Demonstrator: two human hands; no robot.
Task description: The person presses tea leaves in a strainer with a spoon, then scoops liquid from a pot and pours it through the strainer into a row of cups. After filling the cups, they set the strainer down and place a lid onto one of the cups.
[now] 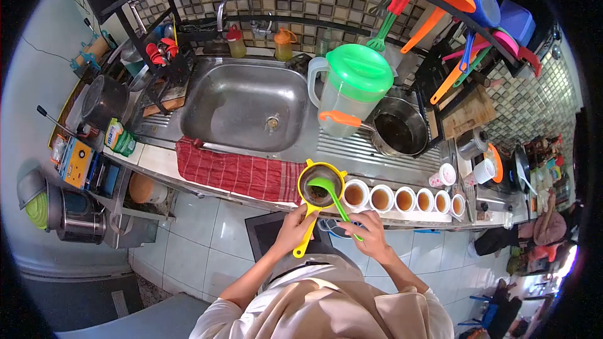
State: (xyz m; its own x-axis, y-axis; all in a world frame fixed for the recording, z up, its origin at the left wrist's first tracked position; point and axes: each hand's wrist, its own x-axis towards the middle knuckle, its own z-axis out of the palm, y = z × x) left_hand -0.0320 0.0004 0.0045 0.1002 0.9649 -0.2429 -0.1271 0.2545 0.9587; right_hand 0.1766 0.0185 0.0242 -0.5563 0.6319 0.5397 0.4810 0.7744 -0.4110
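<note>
My left hand (293,231) is closed around the handle of a yellow strainer (303,238), held over the counter's front edge. Dark bits lie in its mesh. In my right hand (370,235) is a green spoon (340,206), its head resting in the strainer's bowl. Just right of the strainer, several white cups of brown liquid stand in a row, the nearest cup (356,194) close to the strainer's rim. Behind them are a clear pitcher (342,110) with a green lid and a metal pot (398,128) with dark liquid inside.
A steel sink (207,113) lies behind at the left, with a red cloth (235,172) along the counter edge. Utensils, including an orange spatula (419,30), hang at the upper right. Stacked patterned cups (443,176) stand past the pot. Another person (546,226) is at the far right.
</note>
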